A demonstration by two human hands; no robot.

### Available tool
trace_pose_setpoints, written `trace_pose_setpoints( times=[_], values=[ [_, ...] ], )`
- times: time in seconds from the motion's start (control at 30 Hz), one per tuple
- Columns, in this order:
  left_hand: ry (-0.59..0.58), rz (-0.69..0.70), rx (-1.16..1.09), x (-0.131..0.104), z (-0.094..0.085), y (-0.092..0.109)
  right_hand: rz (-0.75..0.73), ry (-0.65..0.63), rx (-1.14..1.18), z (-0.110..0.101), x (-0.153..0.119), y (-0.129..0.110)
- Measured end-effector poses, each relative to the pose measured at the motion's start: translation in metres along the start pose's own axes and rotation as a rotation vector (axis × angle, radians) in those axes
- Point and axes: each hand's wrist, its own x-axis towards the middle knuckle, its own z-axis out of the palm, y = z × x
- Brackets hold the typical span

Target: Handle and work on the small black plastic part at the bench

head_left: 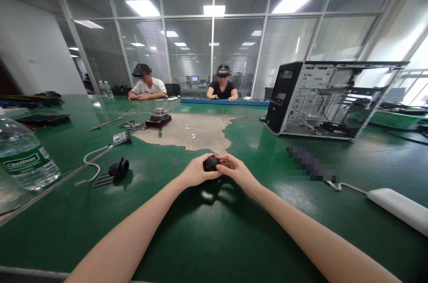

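Observation:
A small black part (pixel 211 164), roughly round with ridges, is held just above the green table (pixel 214 238). Its exact kind is too small to tell. My left hand (pixel 196 170) is closed around its left side, thumb below and fingers above. From the right, my right hand (pixel 236 170) pinches the same part between thumb and fingertips. To the left of my hands lies a black plastic piece with a round end and flat slats (pixel 115 171). Behind it a metal bracket (pixel 122 137) is joined to a pale cable (pixel 95 165).
An open computer case (pixel 321 100) stands at the right, near a green basket (pixel 394 118). A white power strip (pixel 399 207) lies at the right edge, a water bottle (pixel 25 158) at the left. A heatsink with a fan (pixel 158 116) sits farther back. Two people sit across the table.

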Motion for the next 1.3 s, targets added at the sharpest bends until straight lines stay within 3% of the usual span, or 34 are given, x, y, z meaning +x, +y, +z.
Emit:
trace_pose_setpoints(
  times=[0.17, 0.33, 0.5, 0.97, 1.3],
  values=[
    [0.052, -0.014, -0.048, -0.001, 0.004, -0.003, 0.098, 0.009, 0.057, -0.001, -0.002, 0.0],
    [0.103, 0.063, 0.049, -0.004, 0.009, -0.002, 0.161, 0.036, 0.151, -0.002, -0.001, 0.007],
    [-0.019, 0.204, 0.13, -0.008, 0.012, 0.003, 0.222, 0.058, 0.181, -0.004, -0.001, 0.006],
    [0.07, 0.229, 0.311, -0.006, 0.009, 0.005, 0.241, 0.05, 0.226, -0.005, 0.002, 0.007],
    [0.126, 0.12, 0.306, -0.003, 0.009, -0.004, 0.265, 0.068, 0.175, -0.003, 0.0, 0.007]
  ],
)
